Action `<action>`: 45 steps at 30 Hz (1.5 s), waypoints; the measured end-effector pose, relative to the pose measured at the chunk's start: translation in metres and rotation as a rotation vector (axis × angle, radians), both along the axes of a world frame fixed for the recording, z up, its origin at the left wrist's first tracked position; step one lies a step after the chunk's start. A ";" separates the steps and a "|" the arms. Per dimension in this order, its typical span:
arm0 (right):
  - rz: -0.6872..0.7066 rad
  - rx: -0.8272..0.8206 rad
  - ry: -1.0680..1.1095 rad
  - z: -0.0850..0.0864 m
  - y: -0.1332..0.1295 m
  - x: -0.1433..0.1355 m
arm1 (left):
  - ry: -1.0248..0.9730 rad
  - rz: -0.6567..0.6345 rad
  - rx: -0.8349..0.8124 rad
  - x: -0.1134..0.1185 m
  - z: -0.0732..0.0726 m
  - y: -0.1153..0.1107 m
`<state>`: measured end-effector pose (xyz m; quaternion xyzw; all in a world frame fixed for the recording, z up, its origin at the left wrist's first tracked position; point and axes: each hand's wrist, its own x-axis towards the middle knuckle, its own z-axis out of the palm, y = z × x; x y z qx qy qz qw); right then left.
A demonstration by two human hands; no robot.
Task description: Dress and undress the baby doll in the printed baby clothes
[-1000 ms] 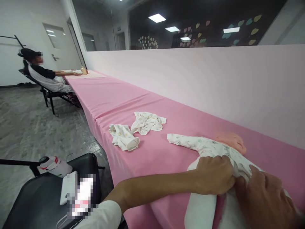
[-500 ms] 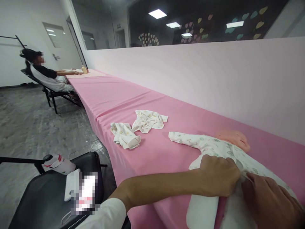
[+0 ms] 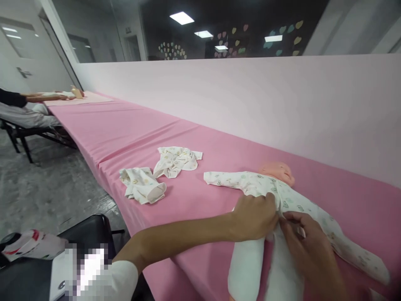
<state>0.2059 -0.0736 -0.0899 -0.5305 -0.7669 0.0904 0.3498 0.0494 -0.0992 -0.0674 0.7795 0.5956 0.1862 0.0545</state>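
Your left hand [image 3: 254, 217] is curled at the front of the patterned white shirt [image 3: 261, 184], fingers closed on the cloth, their tips hidden from view. Just beside it, your right hand [image 3: 308, 242] pinches the same shirt front between thumb and forefinger. The shirt is on a doll [image 3: 278, 170] lying on the pink table cover [image 3: 134, 129]; one sleeve stretches out to your left, the other to your right, and white trousers [image 3: 247, 267] cover its legs. The shirt's small greenish print is too fine to make out. Two crumpled printed garments [image 3: 142, 185] lie left of the doll, apart from it. On the black chair [image 3: 86, 229] at your left lie a pale bottle [image 3: 39, 246] with red markings you can't read from here, a white flat device [image 3: 59, 267] bearing a round dark mark, and a bright pixelated screen [image 3: 92, 267] whose content is blurred. Far down the table, a co-worker's arms [image 3: 46, 98] reach near a tan bottle [image 3: 77, 92], any print on it too small to read
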 end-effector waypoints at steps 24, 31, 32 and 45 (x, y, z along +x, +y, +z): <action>-0.074 -0.305 0.509 0.000 -0.024 -0.006 | -0.034 0.010 0.224 0.012 -0.029 0.003; -0.034 -0.261 0.459 0.002 -0.038 -0.007 | -0.038 0.004 0.245 0.012 -0.034 0.003; -0.023 -0.261 0.478 0.002 -0.039 -0.008 | -0.034 0.002 0.243 0.012 -0.034 0.003; 0.053 -0.239 0.451 -0.002 -0.043 -0.011 | -0.224 0.000 0.120 0.009 -0.027 0.003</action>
